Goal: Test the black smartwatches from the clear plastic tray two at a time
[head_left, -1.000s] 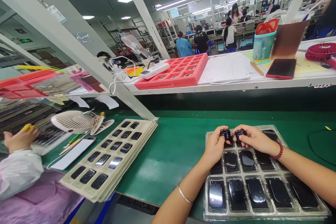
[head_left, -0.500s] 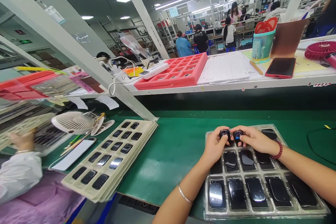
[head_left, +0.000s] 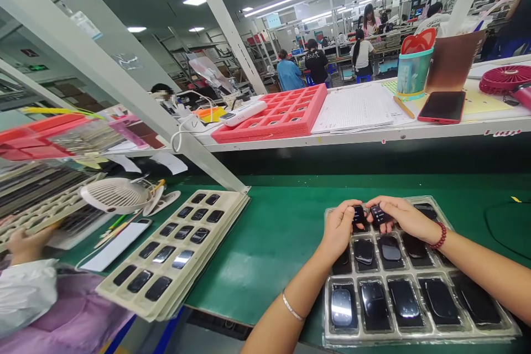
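Note:
My left hand (head_left: 341, 228) and my right hand (head_left: 402, 217) hover over the upper middle of a clear plastic blister tray (head_left: 418, 337). My left hand grips a small black smartwatch body (head_left: 359, 214) by its edges. My right hand grips a similar black watch body (head_left: 379, 214), tilted towards the left one, and the two sit close together. Rows of black watch bodies lie in the tray's pockets below my wrists. To my left, a co-worker's hand (head_left: 27, 244) holds up a beige tray (head_left: 41, 213).
A beige tray of black watch bodies (head_left: 166, 254) lies on the green bench (head_left: 282, 243), next to a white fan (head_left: 114, 195). On the white shelf behind stand a red foam tray (head_left: 269, 113), paper sheets (head_left: 352, 109), a phone (head_left: 442, 107) and a teal cup (head_left: 414, 72).
My right hand has drawn its watch body slightly right and tilted it. The co-worker's hand has moved down, lifting the beige tray.

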`<state>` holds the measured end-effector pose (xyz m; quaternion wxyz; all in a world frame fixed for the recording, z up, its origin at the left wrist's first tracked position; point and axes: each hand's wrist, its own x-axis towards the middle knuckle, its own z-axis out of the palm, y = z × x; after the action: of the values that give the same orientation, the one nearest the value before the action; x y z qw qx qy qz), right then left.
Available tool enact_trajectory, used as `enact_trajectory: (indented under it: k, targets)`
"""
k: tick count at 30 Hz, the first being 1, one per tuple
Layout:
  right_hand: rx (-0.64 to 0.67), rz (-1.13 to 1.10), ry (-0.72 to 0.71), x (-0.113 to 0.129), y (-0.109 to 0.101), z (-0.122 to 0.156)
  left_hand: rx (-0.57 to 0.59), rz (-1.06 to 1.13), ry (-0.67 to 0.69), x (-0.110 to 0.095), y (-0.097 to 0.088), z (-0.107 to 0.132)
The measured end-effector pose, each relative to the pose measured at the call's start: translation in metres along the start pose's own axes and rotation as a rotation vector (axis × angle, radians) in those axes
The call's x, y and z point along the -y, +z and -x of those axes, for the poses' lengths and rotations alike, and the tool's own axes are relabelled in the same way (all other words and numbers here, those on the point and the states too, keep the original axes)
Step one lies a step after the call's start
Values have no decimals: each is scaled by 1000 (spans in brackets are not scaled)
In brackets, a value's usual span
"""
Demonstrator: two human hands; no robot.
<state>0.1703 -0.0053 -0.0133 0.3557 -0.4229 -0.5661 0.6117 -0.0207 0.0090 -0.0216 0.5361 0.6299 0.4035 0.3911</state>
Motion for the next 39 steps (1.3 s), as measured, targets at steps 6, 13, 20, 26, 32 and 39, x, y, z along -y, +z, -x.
enact_trajectory:
  k: [6, 13, 20, 26, 32, 39]
  targets:
    - [-34, 95, -49, -3, 1, 0, 20, 38, 37, 6, 2, 0]
    - [18, 119, -74, -2, 1, 1, 17, 22, 23, 2, 2, 0]
    - [38, 94, -50, -8, -2, -2, 34, 40, 13, -2, 3, 1]
    - [41, 82, -48, -7, -1, -2, 28, 27, 27, -2, 4, 1]
    - [42, 75, -33, -6, -1, -1, 23, 0, 18, 0, 4, 1]
    - [48, 80, -50, -6, -1, -1, 21, -23, 35, 1, 4, 1]
